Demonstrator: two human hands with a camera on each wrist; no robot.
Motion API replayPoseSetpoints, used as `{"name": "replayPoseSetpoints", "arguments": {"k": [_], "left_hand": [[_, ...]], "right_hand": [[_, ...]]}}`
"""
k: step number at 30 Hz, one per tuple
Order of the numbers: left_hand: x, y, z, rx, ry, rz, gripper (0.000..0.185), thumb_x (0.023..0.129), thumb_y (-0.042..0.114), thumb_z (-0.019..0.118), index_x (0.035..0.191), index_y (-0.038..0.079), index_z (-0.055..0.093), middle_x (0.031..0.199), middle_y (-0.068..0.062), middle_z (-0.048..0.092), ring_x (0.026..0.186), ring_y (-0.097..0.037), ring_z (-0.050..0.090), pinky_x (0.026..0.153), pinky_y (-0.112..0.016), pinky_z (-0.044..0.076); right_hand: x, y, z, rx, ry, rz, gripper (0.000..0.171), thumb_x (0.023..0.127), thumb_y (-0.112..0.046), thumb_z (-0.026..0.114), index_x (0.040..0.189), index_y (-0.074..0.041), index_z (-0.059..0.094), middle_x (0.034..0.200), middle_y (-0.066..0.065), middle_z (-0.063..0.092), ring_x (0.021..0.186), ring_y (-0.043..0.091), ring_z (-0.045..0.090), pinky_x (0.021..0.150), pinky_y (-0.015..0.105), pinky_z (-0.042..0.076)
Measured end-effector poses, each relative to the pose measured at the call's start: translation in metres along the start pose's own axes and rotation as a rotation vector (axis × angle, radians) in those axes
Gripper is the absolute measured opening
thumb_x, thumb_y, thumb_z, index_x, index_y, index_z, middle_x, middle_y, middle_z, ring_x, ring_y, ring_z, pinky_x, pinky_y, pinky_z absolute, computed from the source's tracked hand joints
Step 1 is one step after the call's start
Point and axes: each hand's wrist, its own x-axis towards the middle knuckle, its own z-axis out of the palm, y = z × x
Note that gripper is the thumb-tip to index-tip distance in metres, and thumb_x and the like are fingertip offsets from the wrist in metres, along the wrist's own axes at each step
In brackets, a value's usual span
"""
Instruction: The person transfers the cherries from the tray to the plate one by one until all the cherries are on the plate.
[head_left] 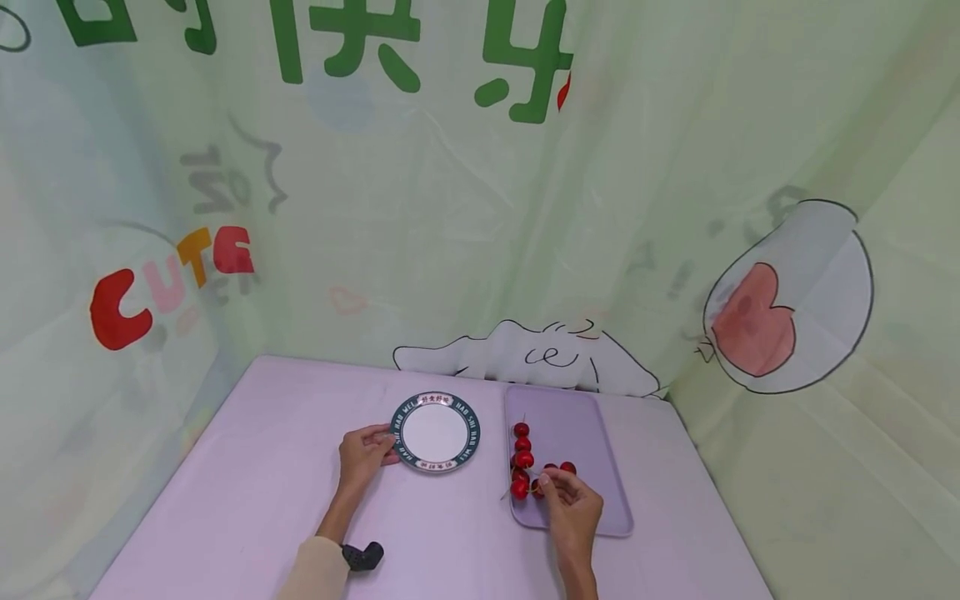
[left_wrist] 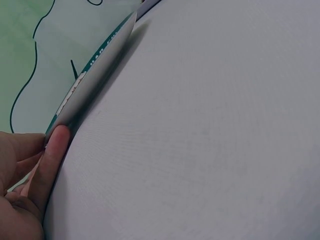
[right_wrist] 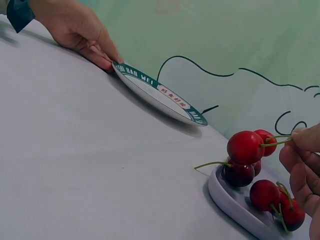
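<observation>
My left hand (head_left: 365, 454) pinches the left rim of a round plate (head_left: 435, 433), white in the middle with a dark green lettered border. In the left wrist view the plate (left_wrist: 100, 75) shows nearly edge-on, a finger under its rim. My right hand (head_left: 573, 512) is over the near part of a lilac tray (head_left: 592, 433), pinching thin green stems between thumb and fingertips. From those stems a red cherry (right_wrist: 245, 147) and another cherry (right_wrist: 266, 141) hang in the right wrist view. Below them more cherries (right_wrist: 265, 195) lie in the tray, partly hidden behind the hand.
A pale cloth covers the table (head_left: 247, 492). Printed curtains (head_left: 420, 250) stand along its back and sides. A black device (head_left: 363, 557) sits on my left wrist, by the light sleeve (head_left: 317, 571).
</observation>
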Motion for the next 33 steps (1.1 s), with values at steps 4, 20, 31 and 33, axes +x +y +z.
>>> {"name": "replayPoseSetpoints", "arguments": {"k": [4, 20, 31, 33], "left_hand": [[0.001, -0.001, 0.000, 0.003, 0.002, -0.002, 0.031, 0.103, 0.002, 0.072, 0.133, -0.008, 0.072, 0.095, -0.022, 0.076, 0.072, -0.018, 0.079, 0.066, -0.026, 0.069], [0.001, -0.001, 0.000, -0.006, 0.005, -0.002, 0.031, 0.103, 0.002, 0.072, 0.132, -0.007, 0.073, 0.096, -0.023, 0.077, 0.072, -0.016, 0.078, 0.066, -0.026, 0.069], [0.002, -0.002, 0.000, 0.001, 0.004, 0.001, 0.031, 0.103, 0.002, 0.072, 0.132, -0.007, 0.072, 0.098, -0.024, 0.077, 0.073, -0.018, 0.079, 0.067, -0.027, 0.070], [0.002, -0.003, 0.000, 0.001, 0.007, 0.000, 0.031, 0.103, 0.002, 0.072, 0.132, -0.007, 0.072, 0.099, -0.025, 0.078, 0.073, -0.018, 0.079, 0.067, -0.027, 0.070]], "right_hand": [[-0.002, -0.002, 0.001, 0.012, 0.002, -0.011, 0.016, 0.097, 0.001, 0.078, 0.109, 0.013, 0.077, 0.088, 0.003, 0.080, 0.072, 0.006, 0.071, 0.065, 0.012, 0.059], [-0.002, -0.002, 0.006, 0.052, -0.010, -0.035, 0.013, 0.096, 0.004, 0.078, 0.107, 0.012, 0.078, 0.085, -0.002, 0.079, 0.070, 0.007, 0.073, 0.069, 0.014, 0.064], [-0.001, -0.006, 0.012, 0.032, -0.029, -0.048, 0.012, 0.096, 0.004, 0.079, 0.107, 0.009, 0.079, 0.094, 0.023, 0.079, 0.072, 0.006, 0.073, 0.070, 0.014, 0.064], [-0.001, -0.007, 0.013, 0.025, -0.035, -0.046, 0.012, 0.096, 0.003, 0.080, 0.107, 0.008, 0.080, 0.094, 0.022, 0.079, 0.073, 0.005, 0.073, 0.070, 0.014, 0.064]]}}
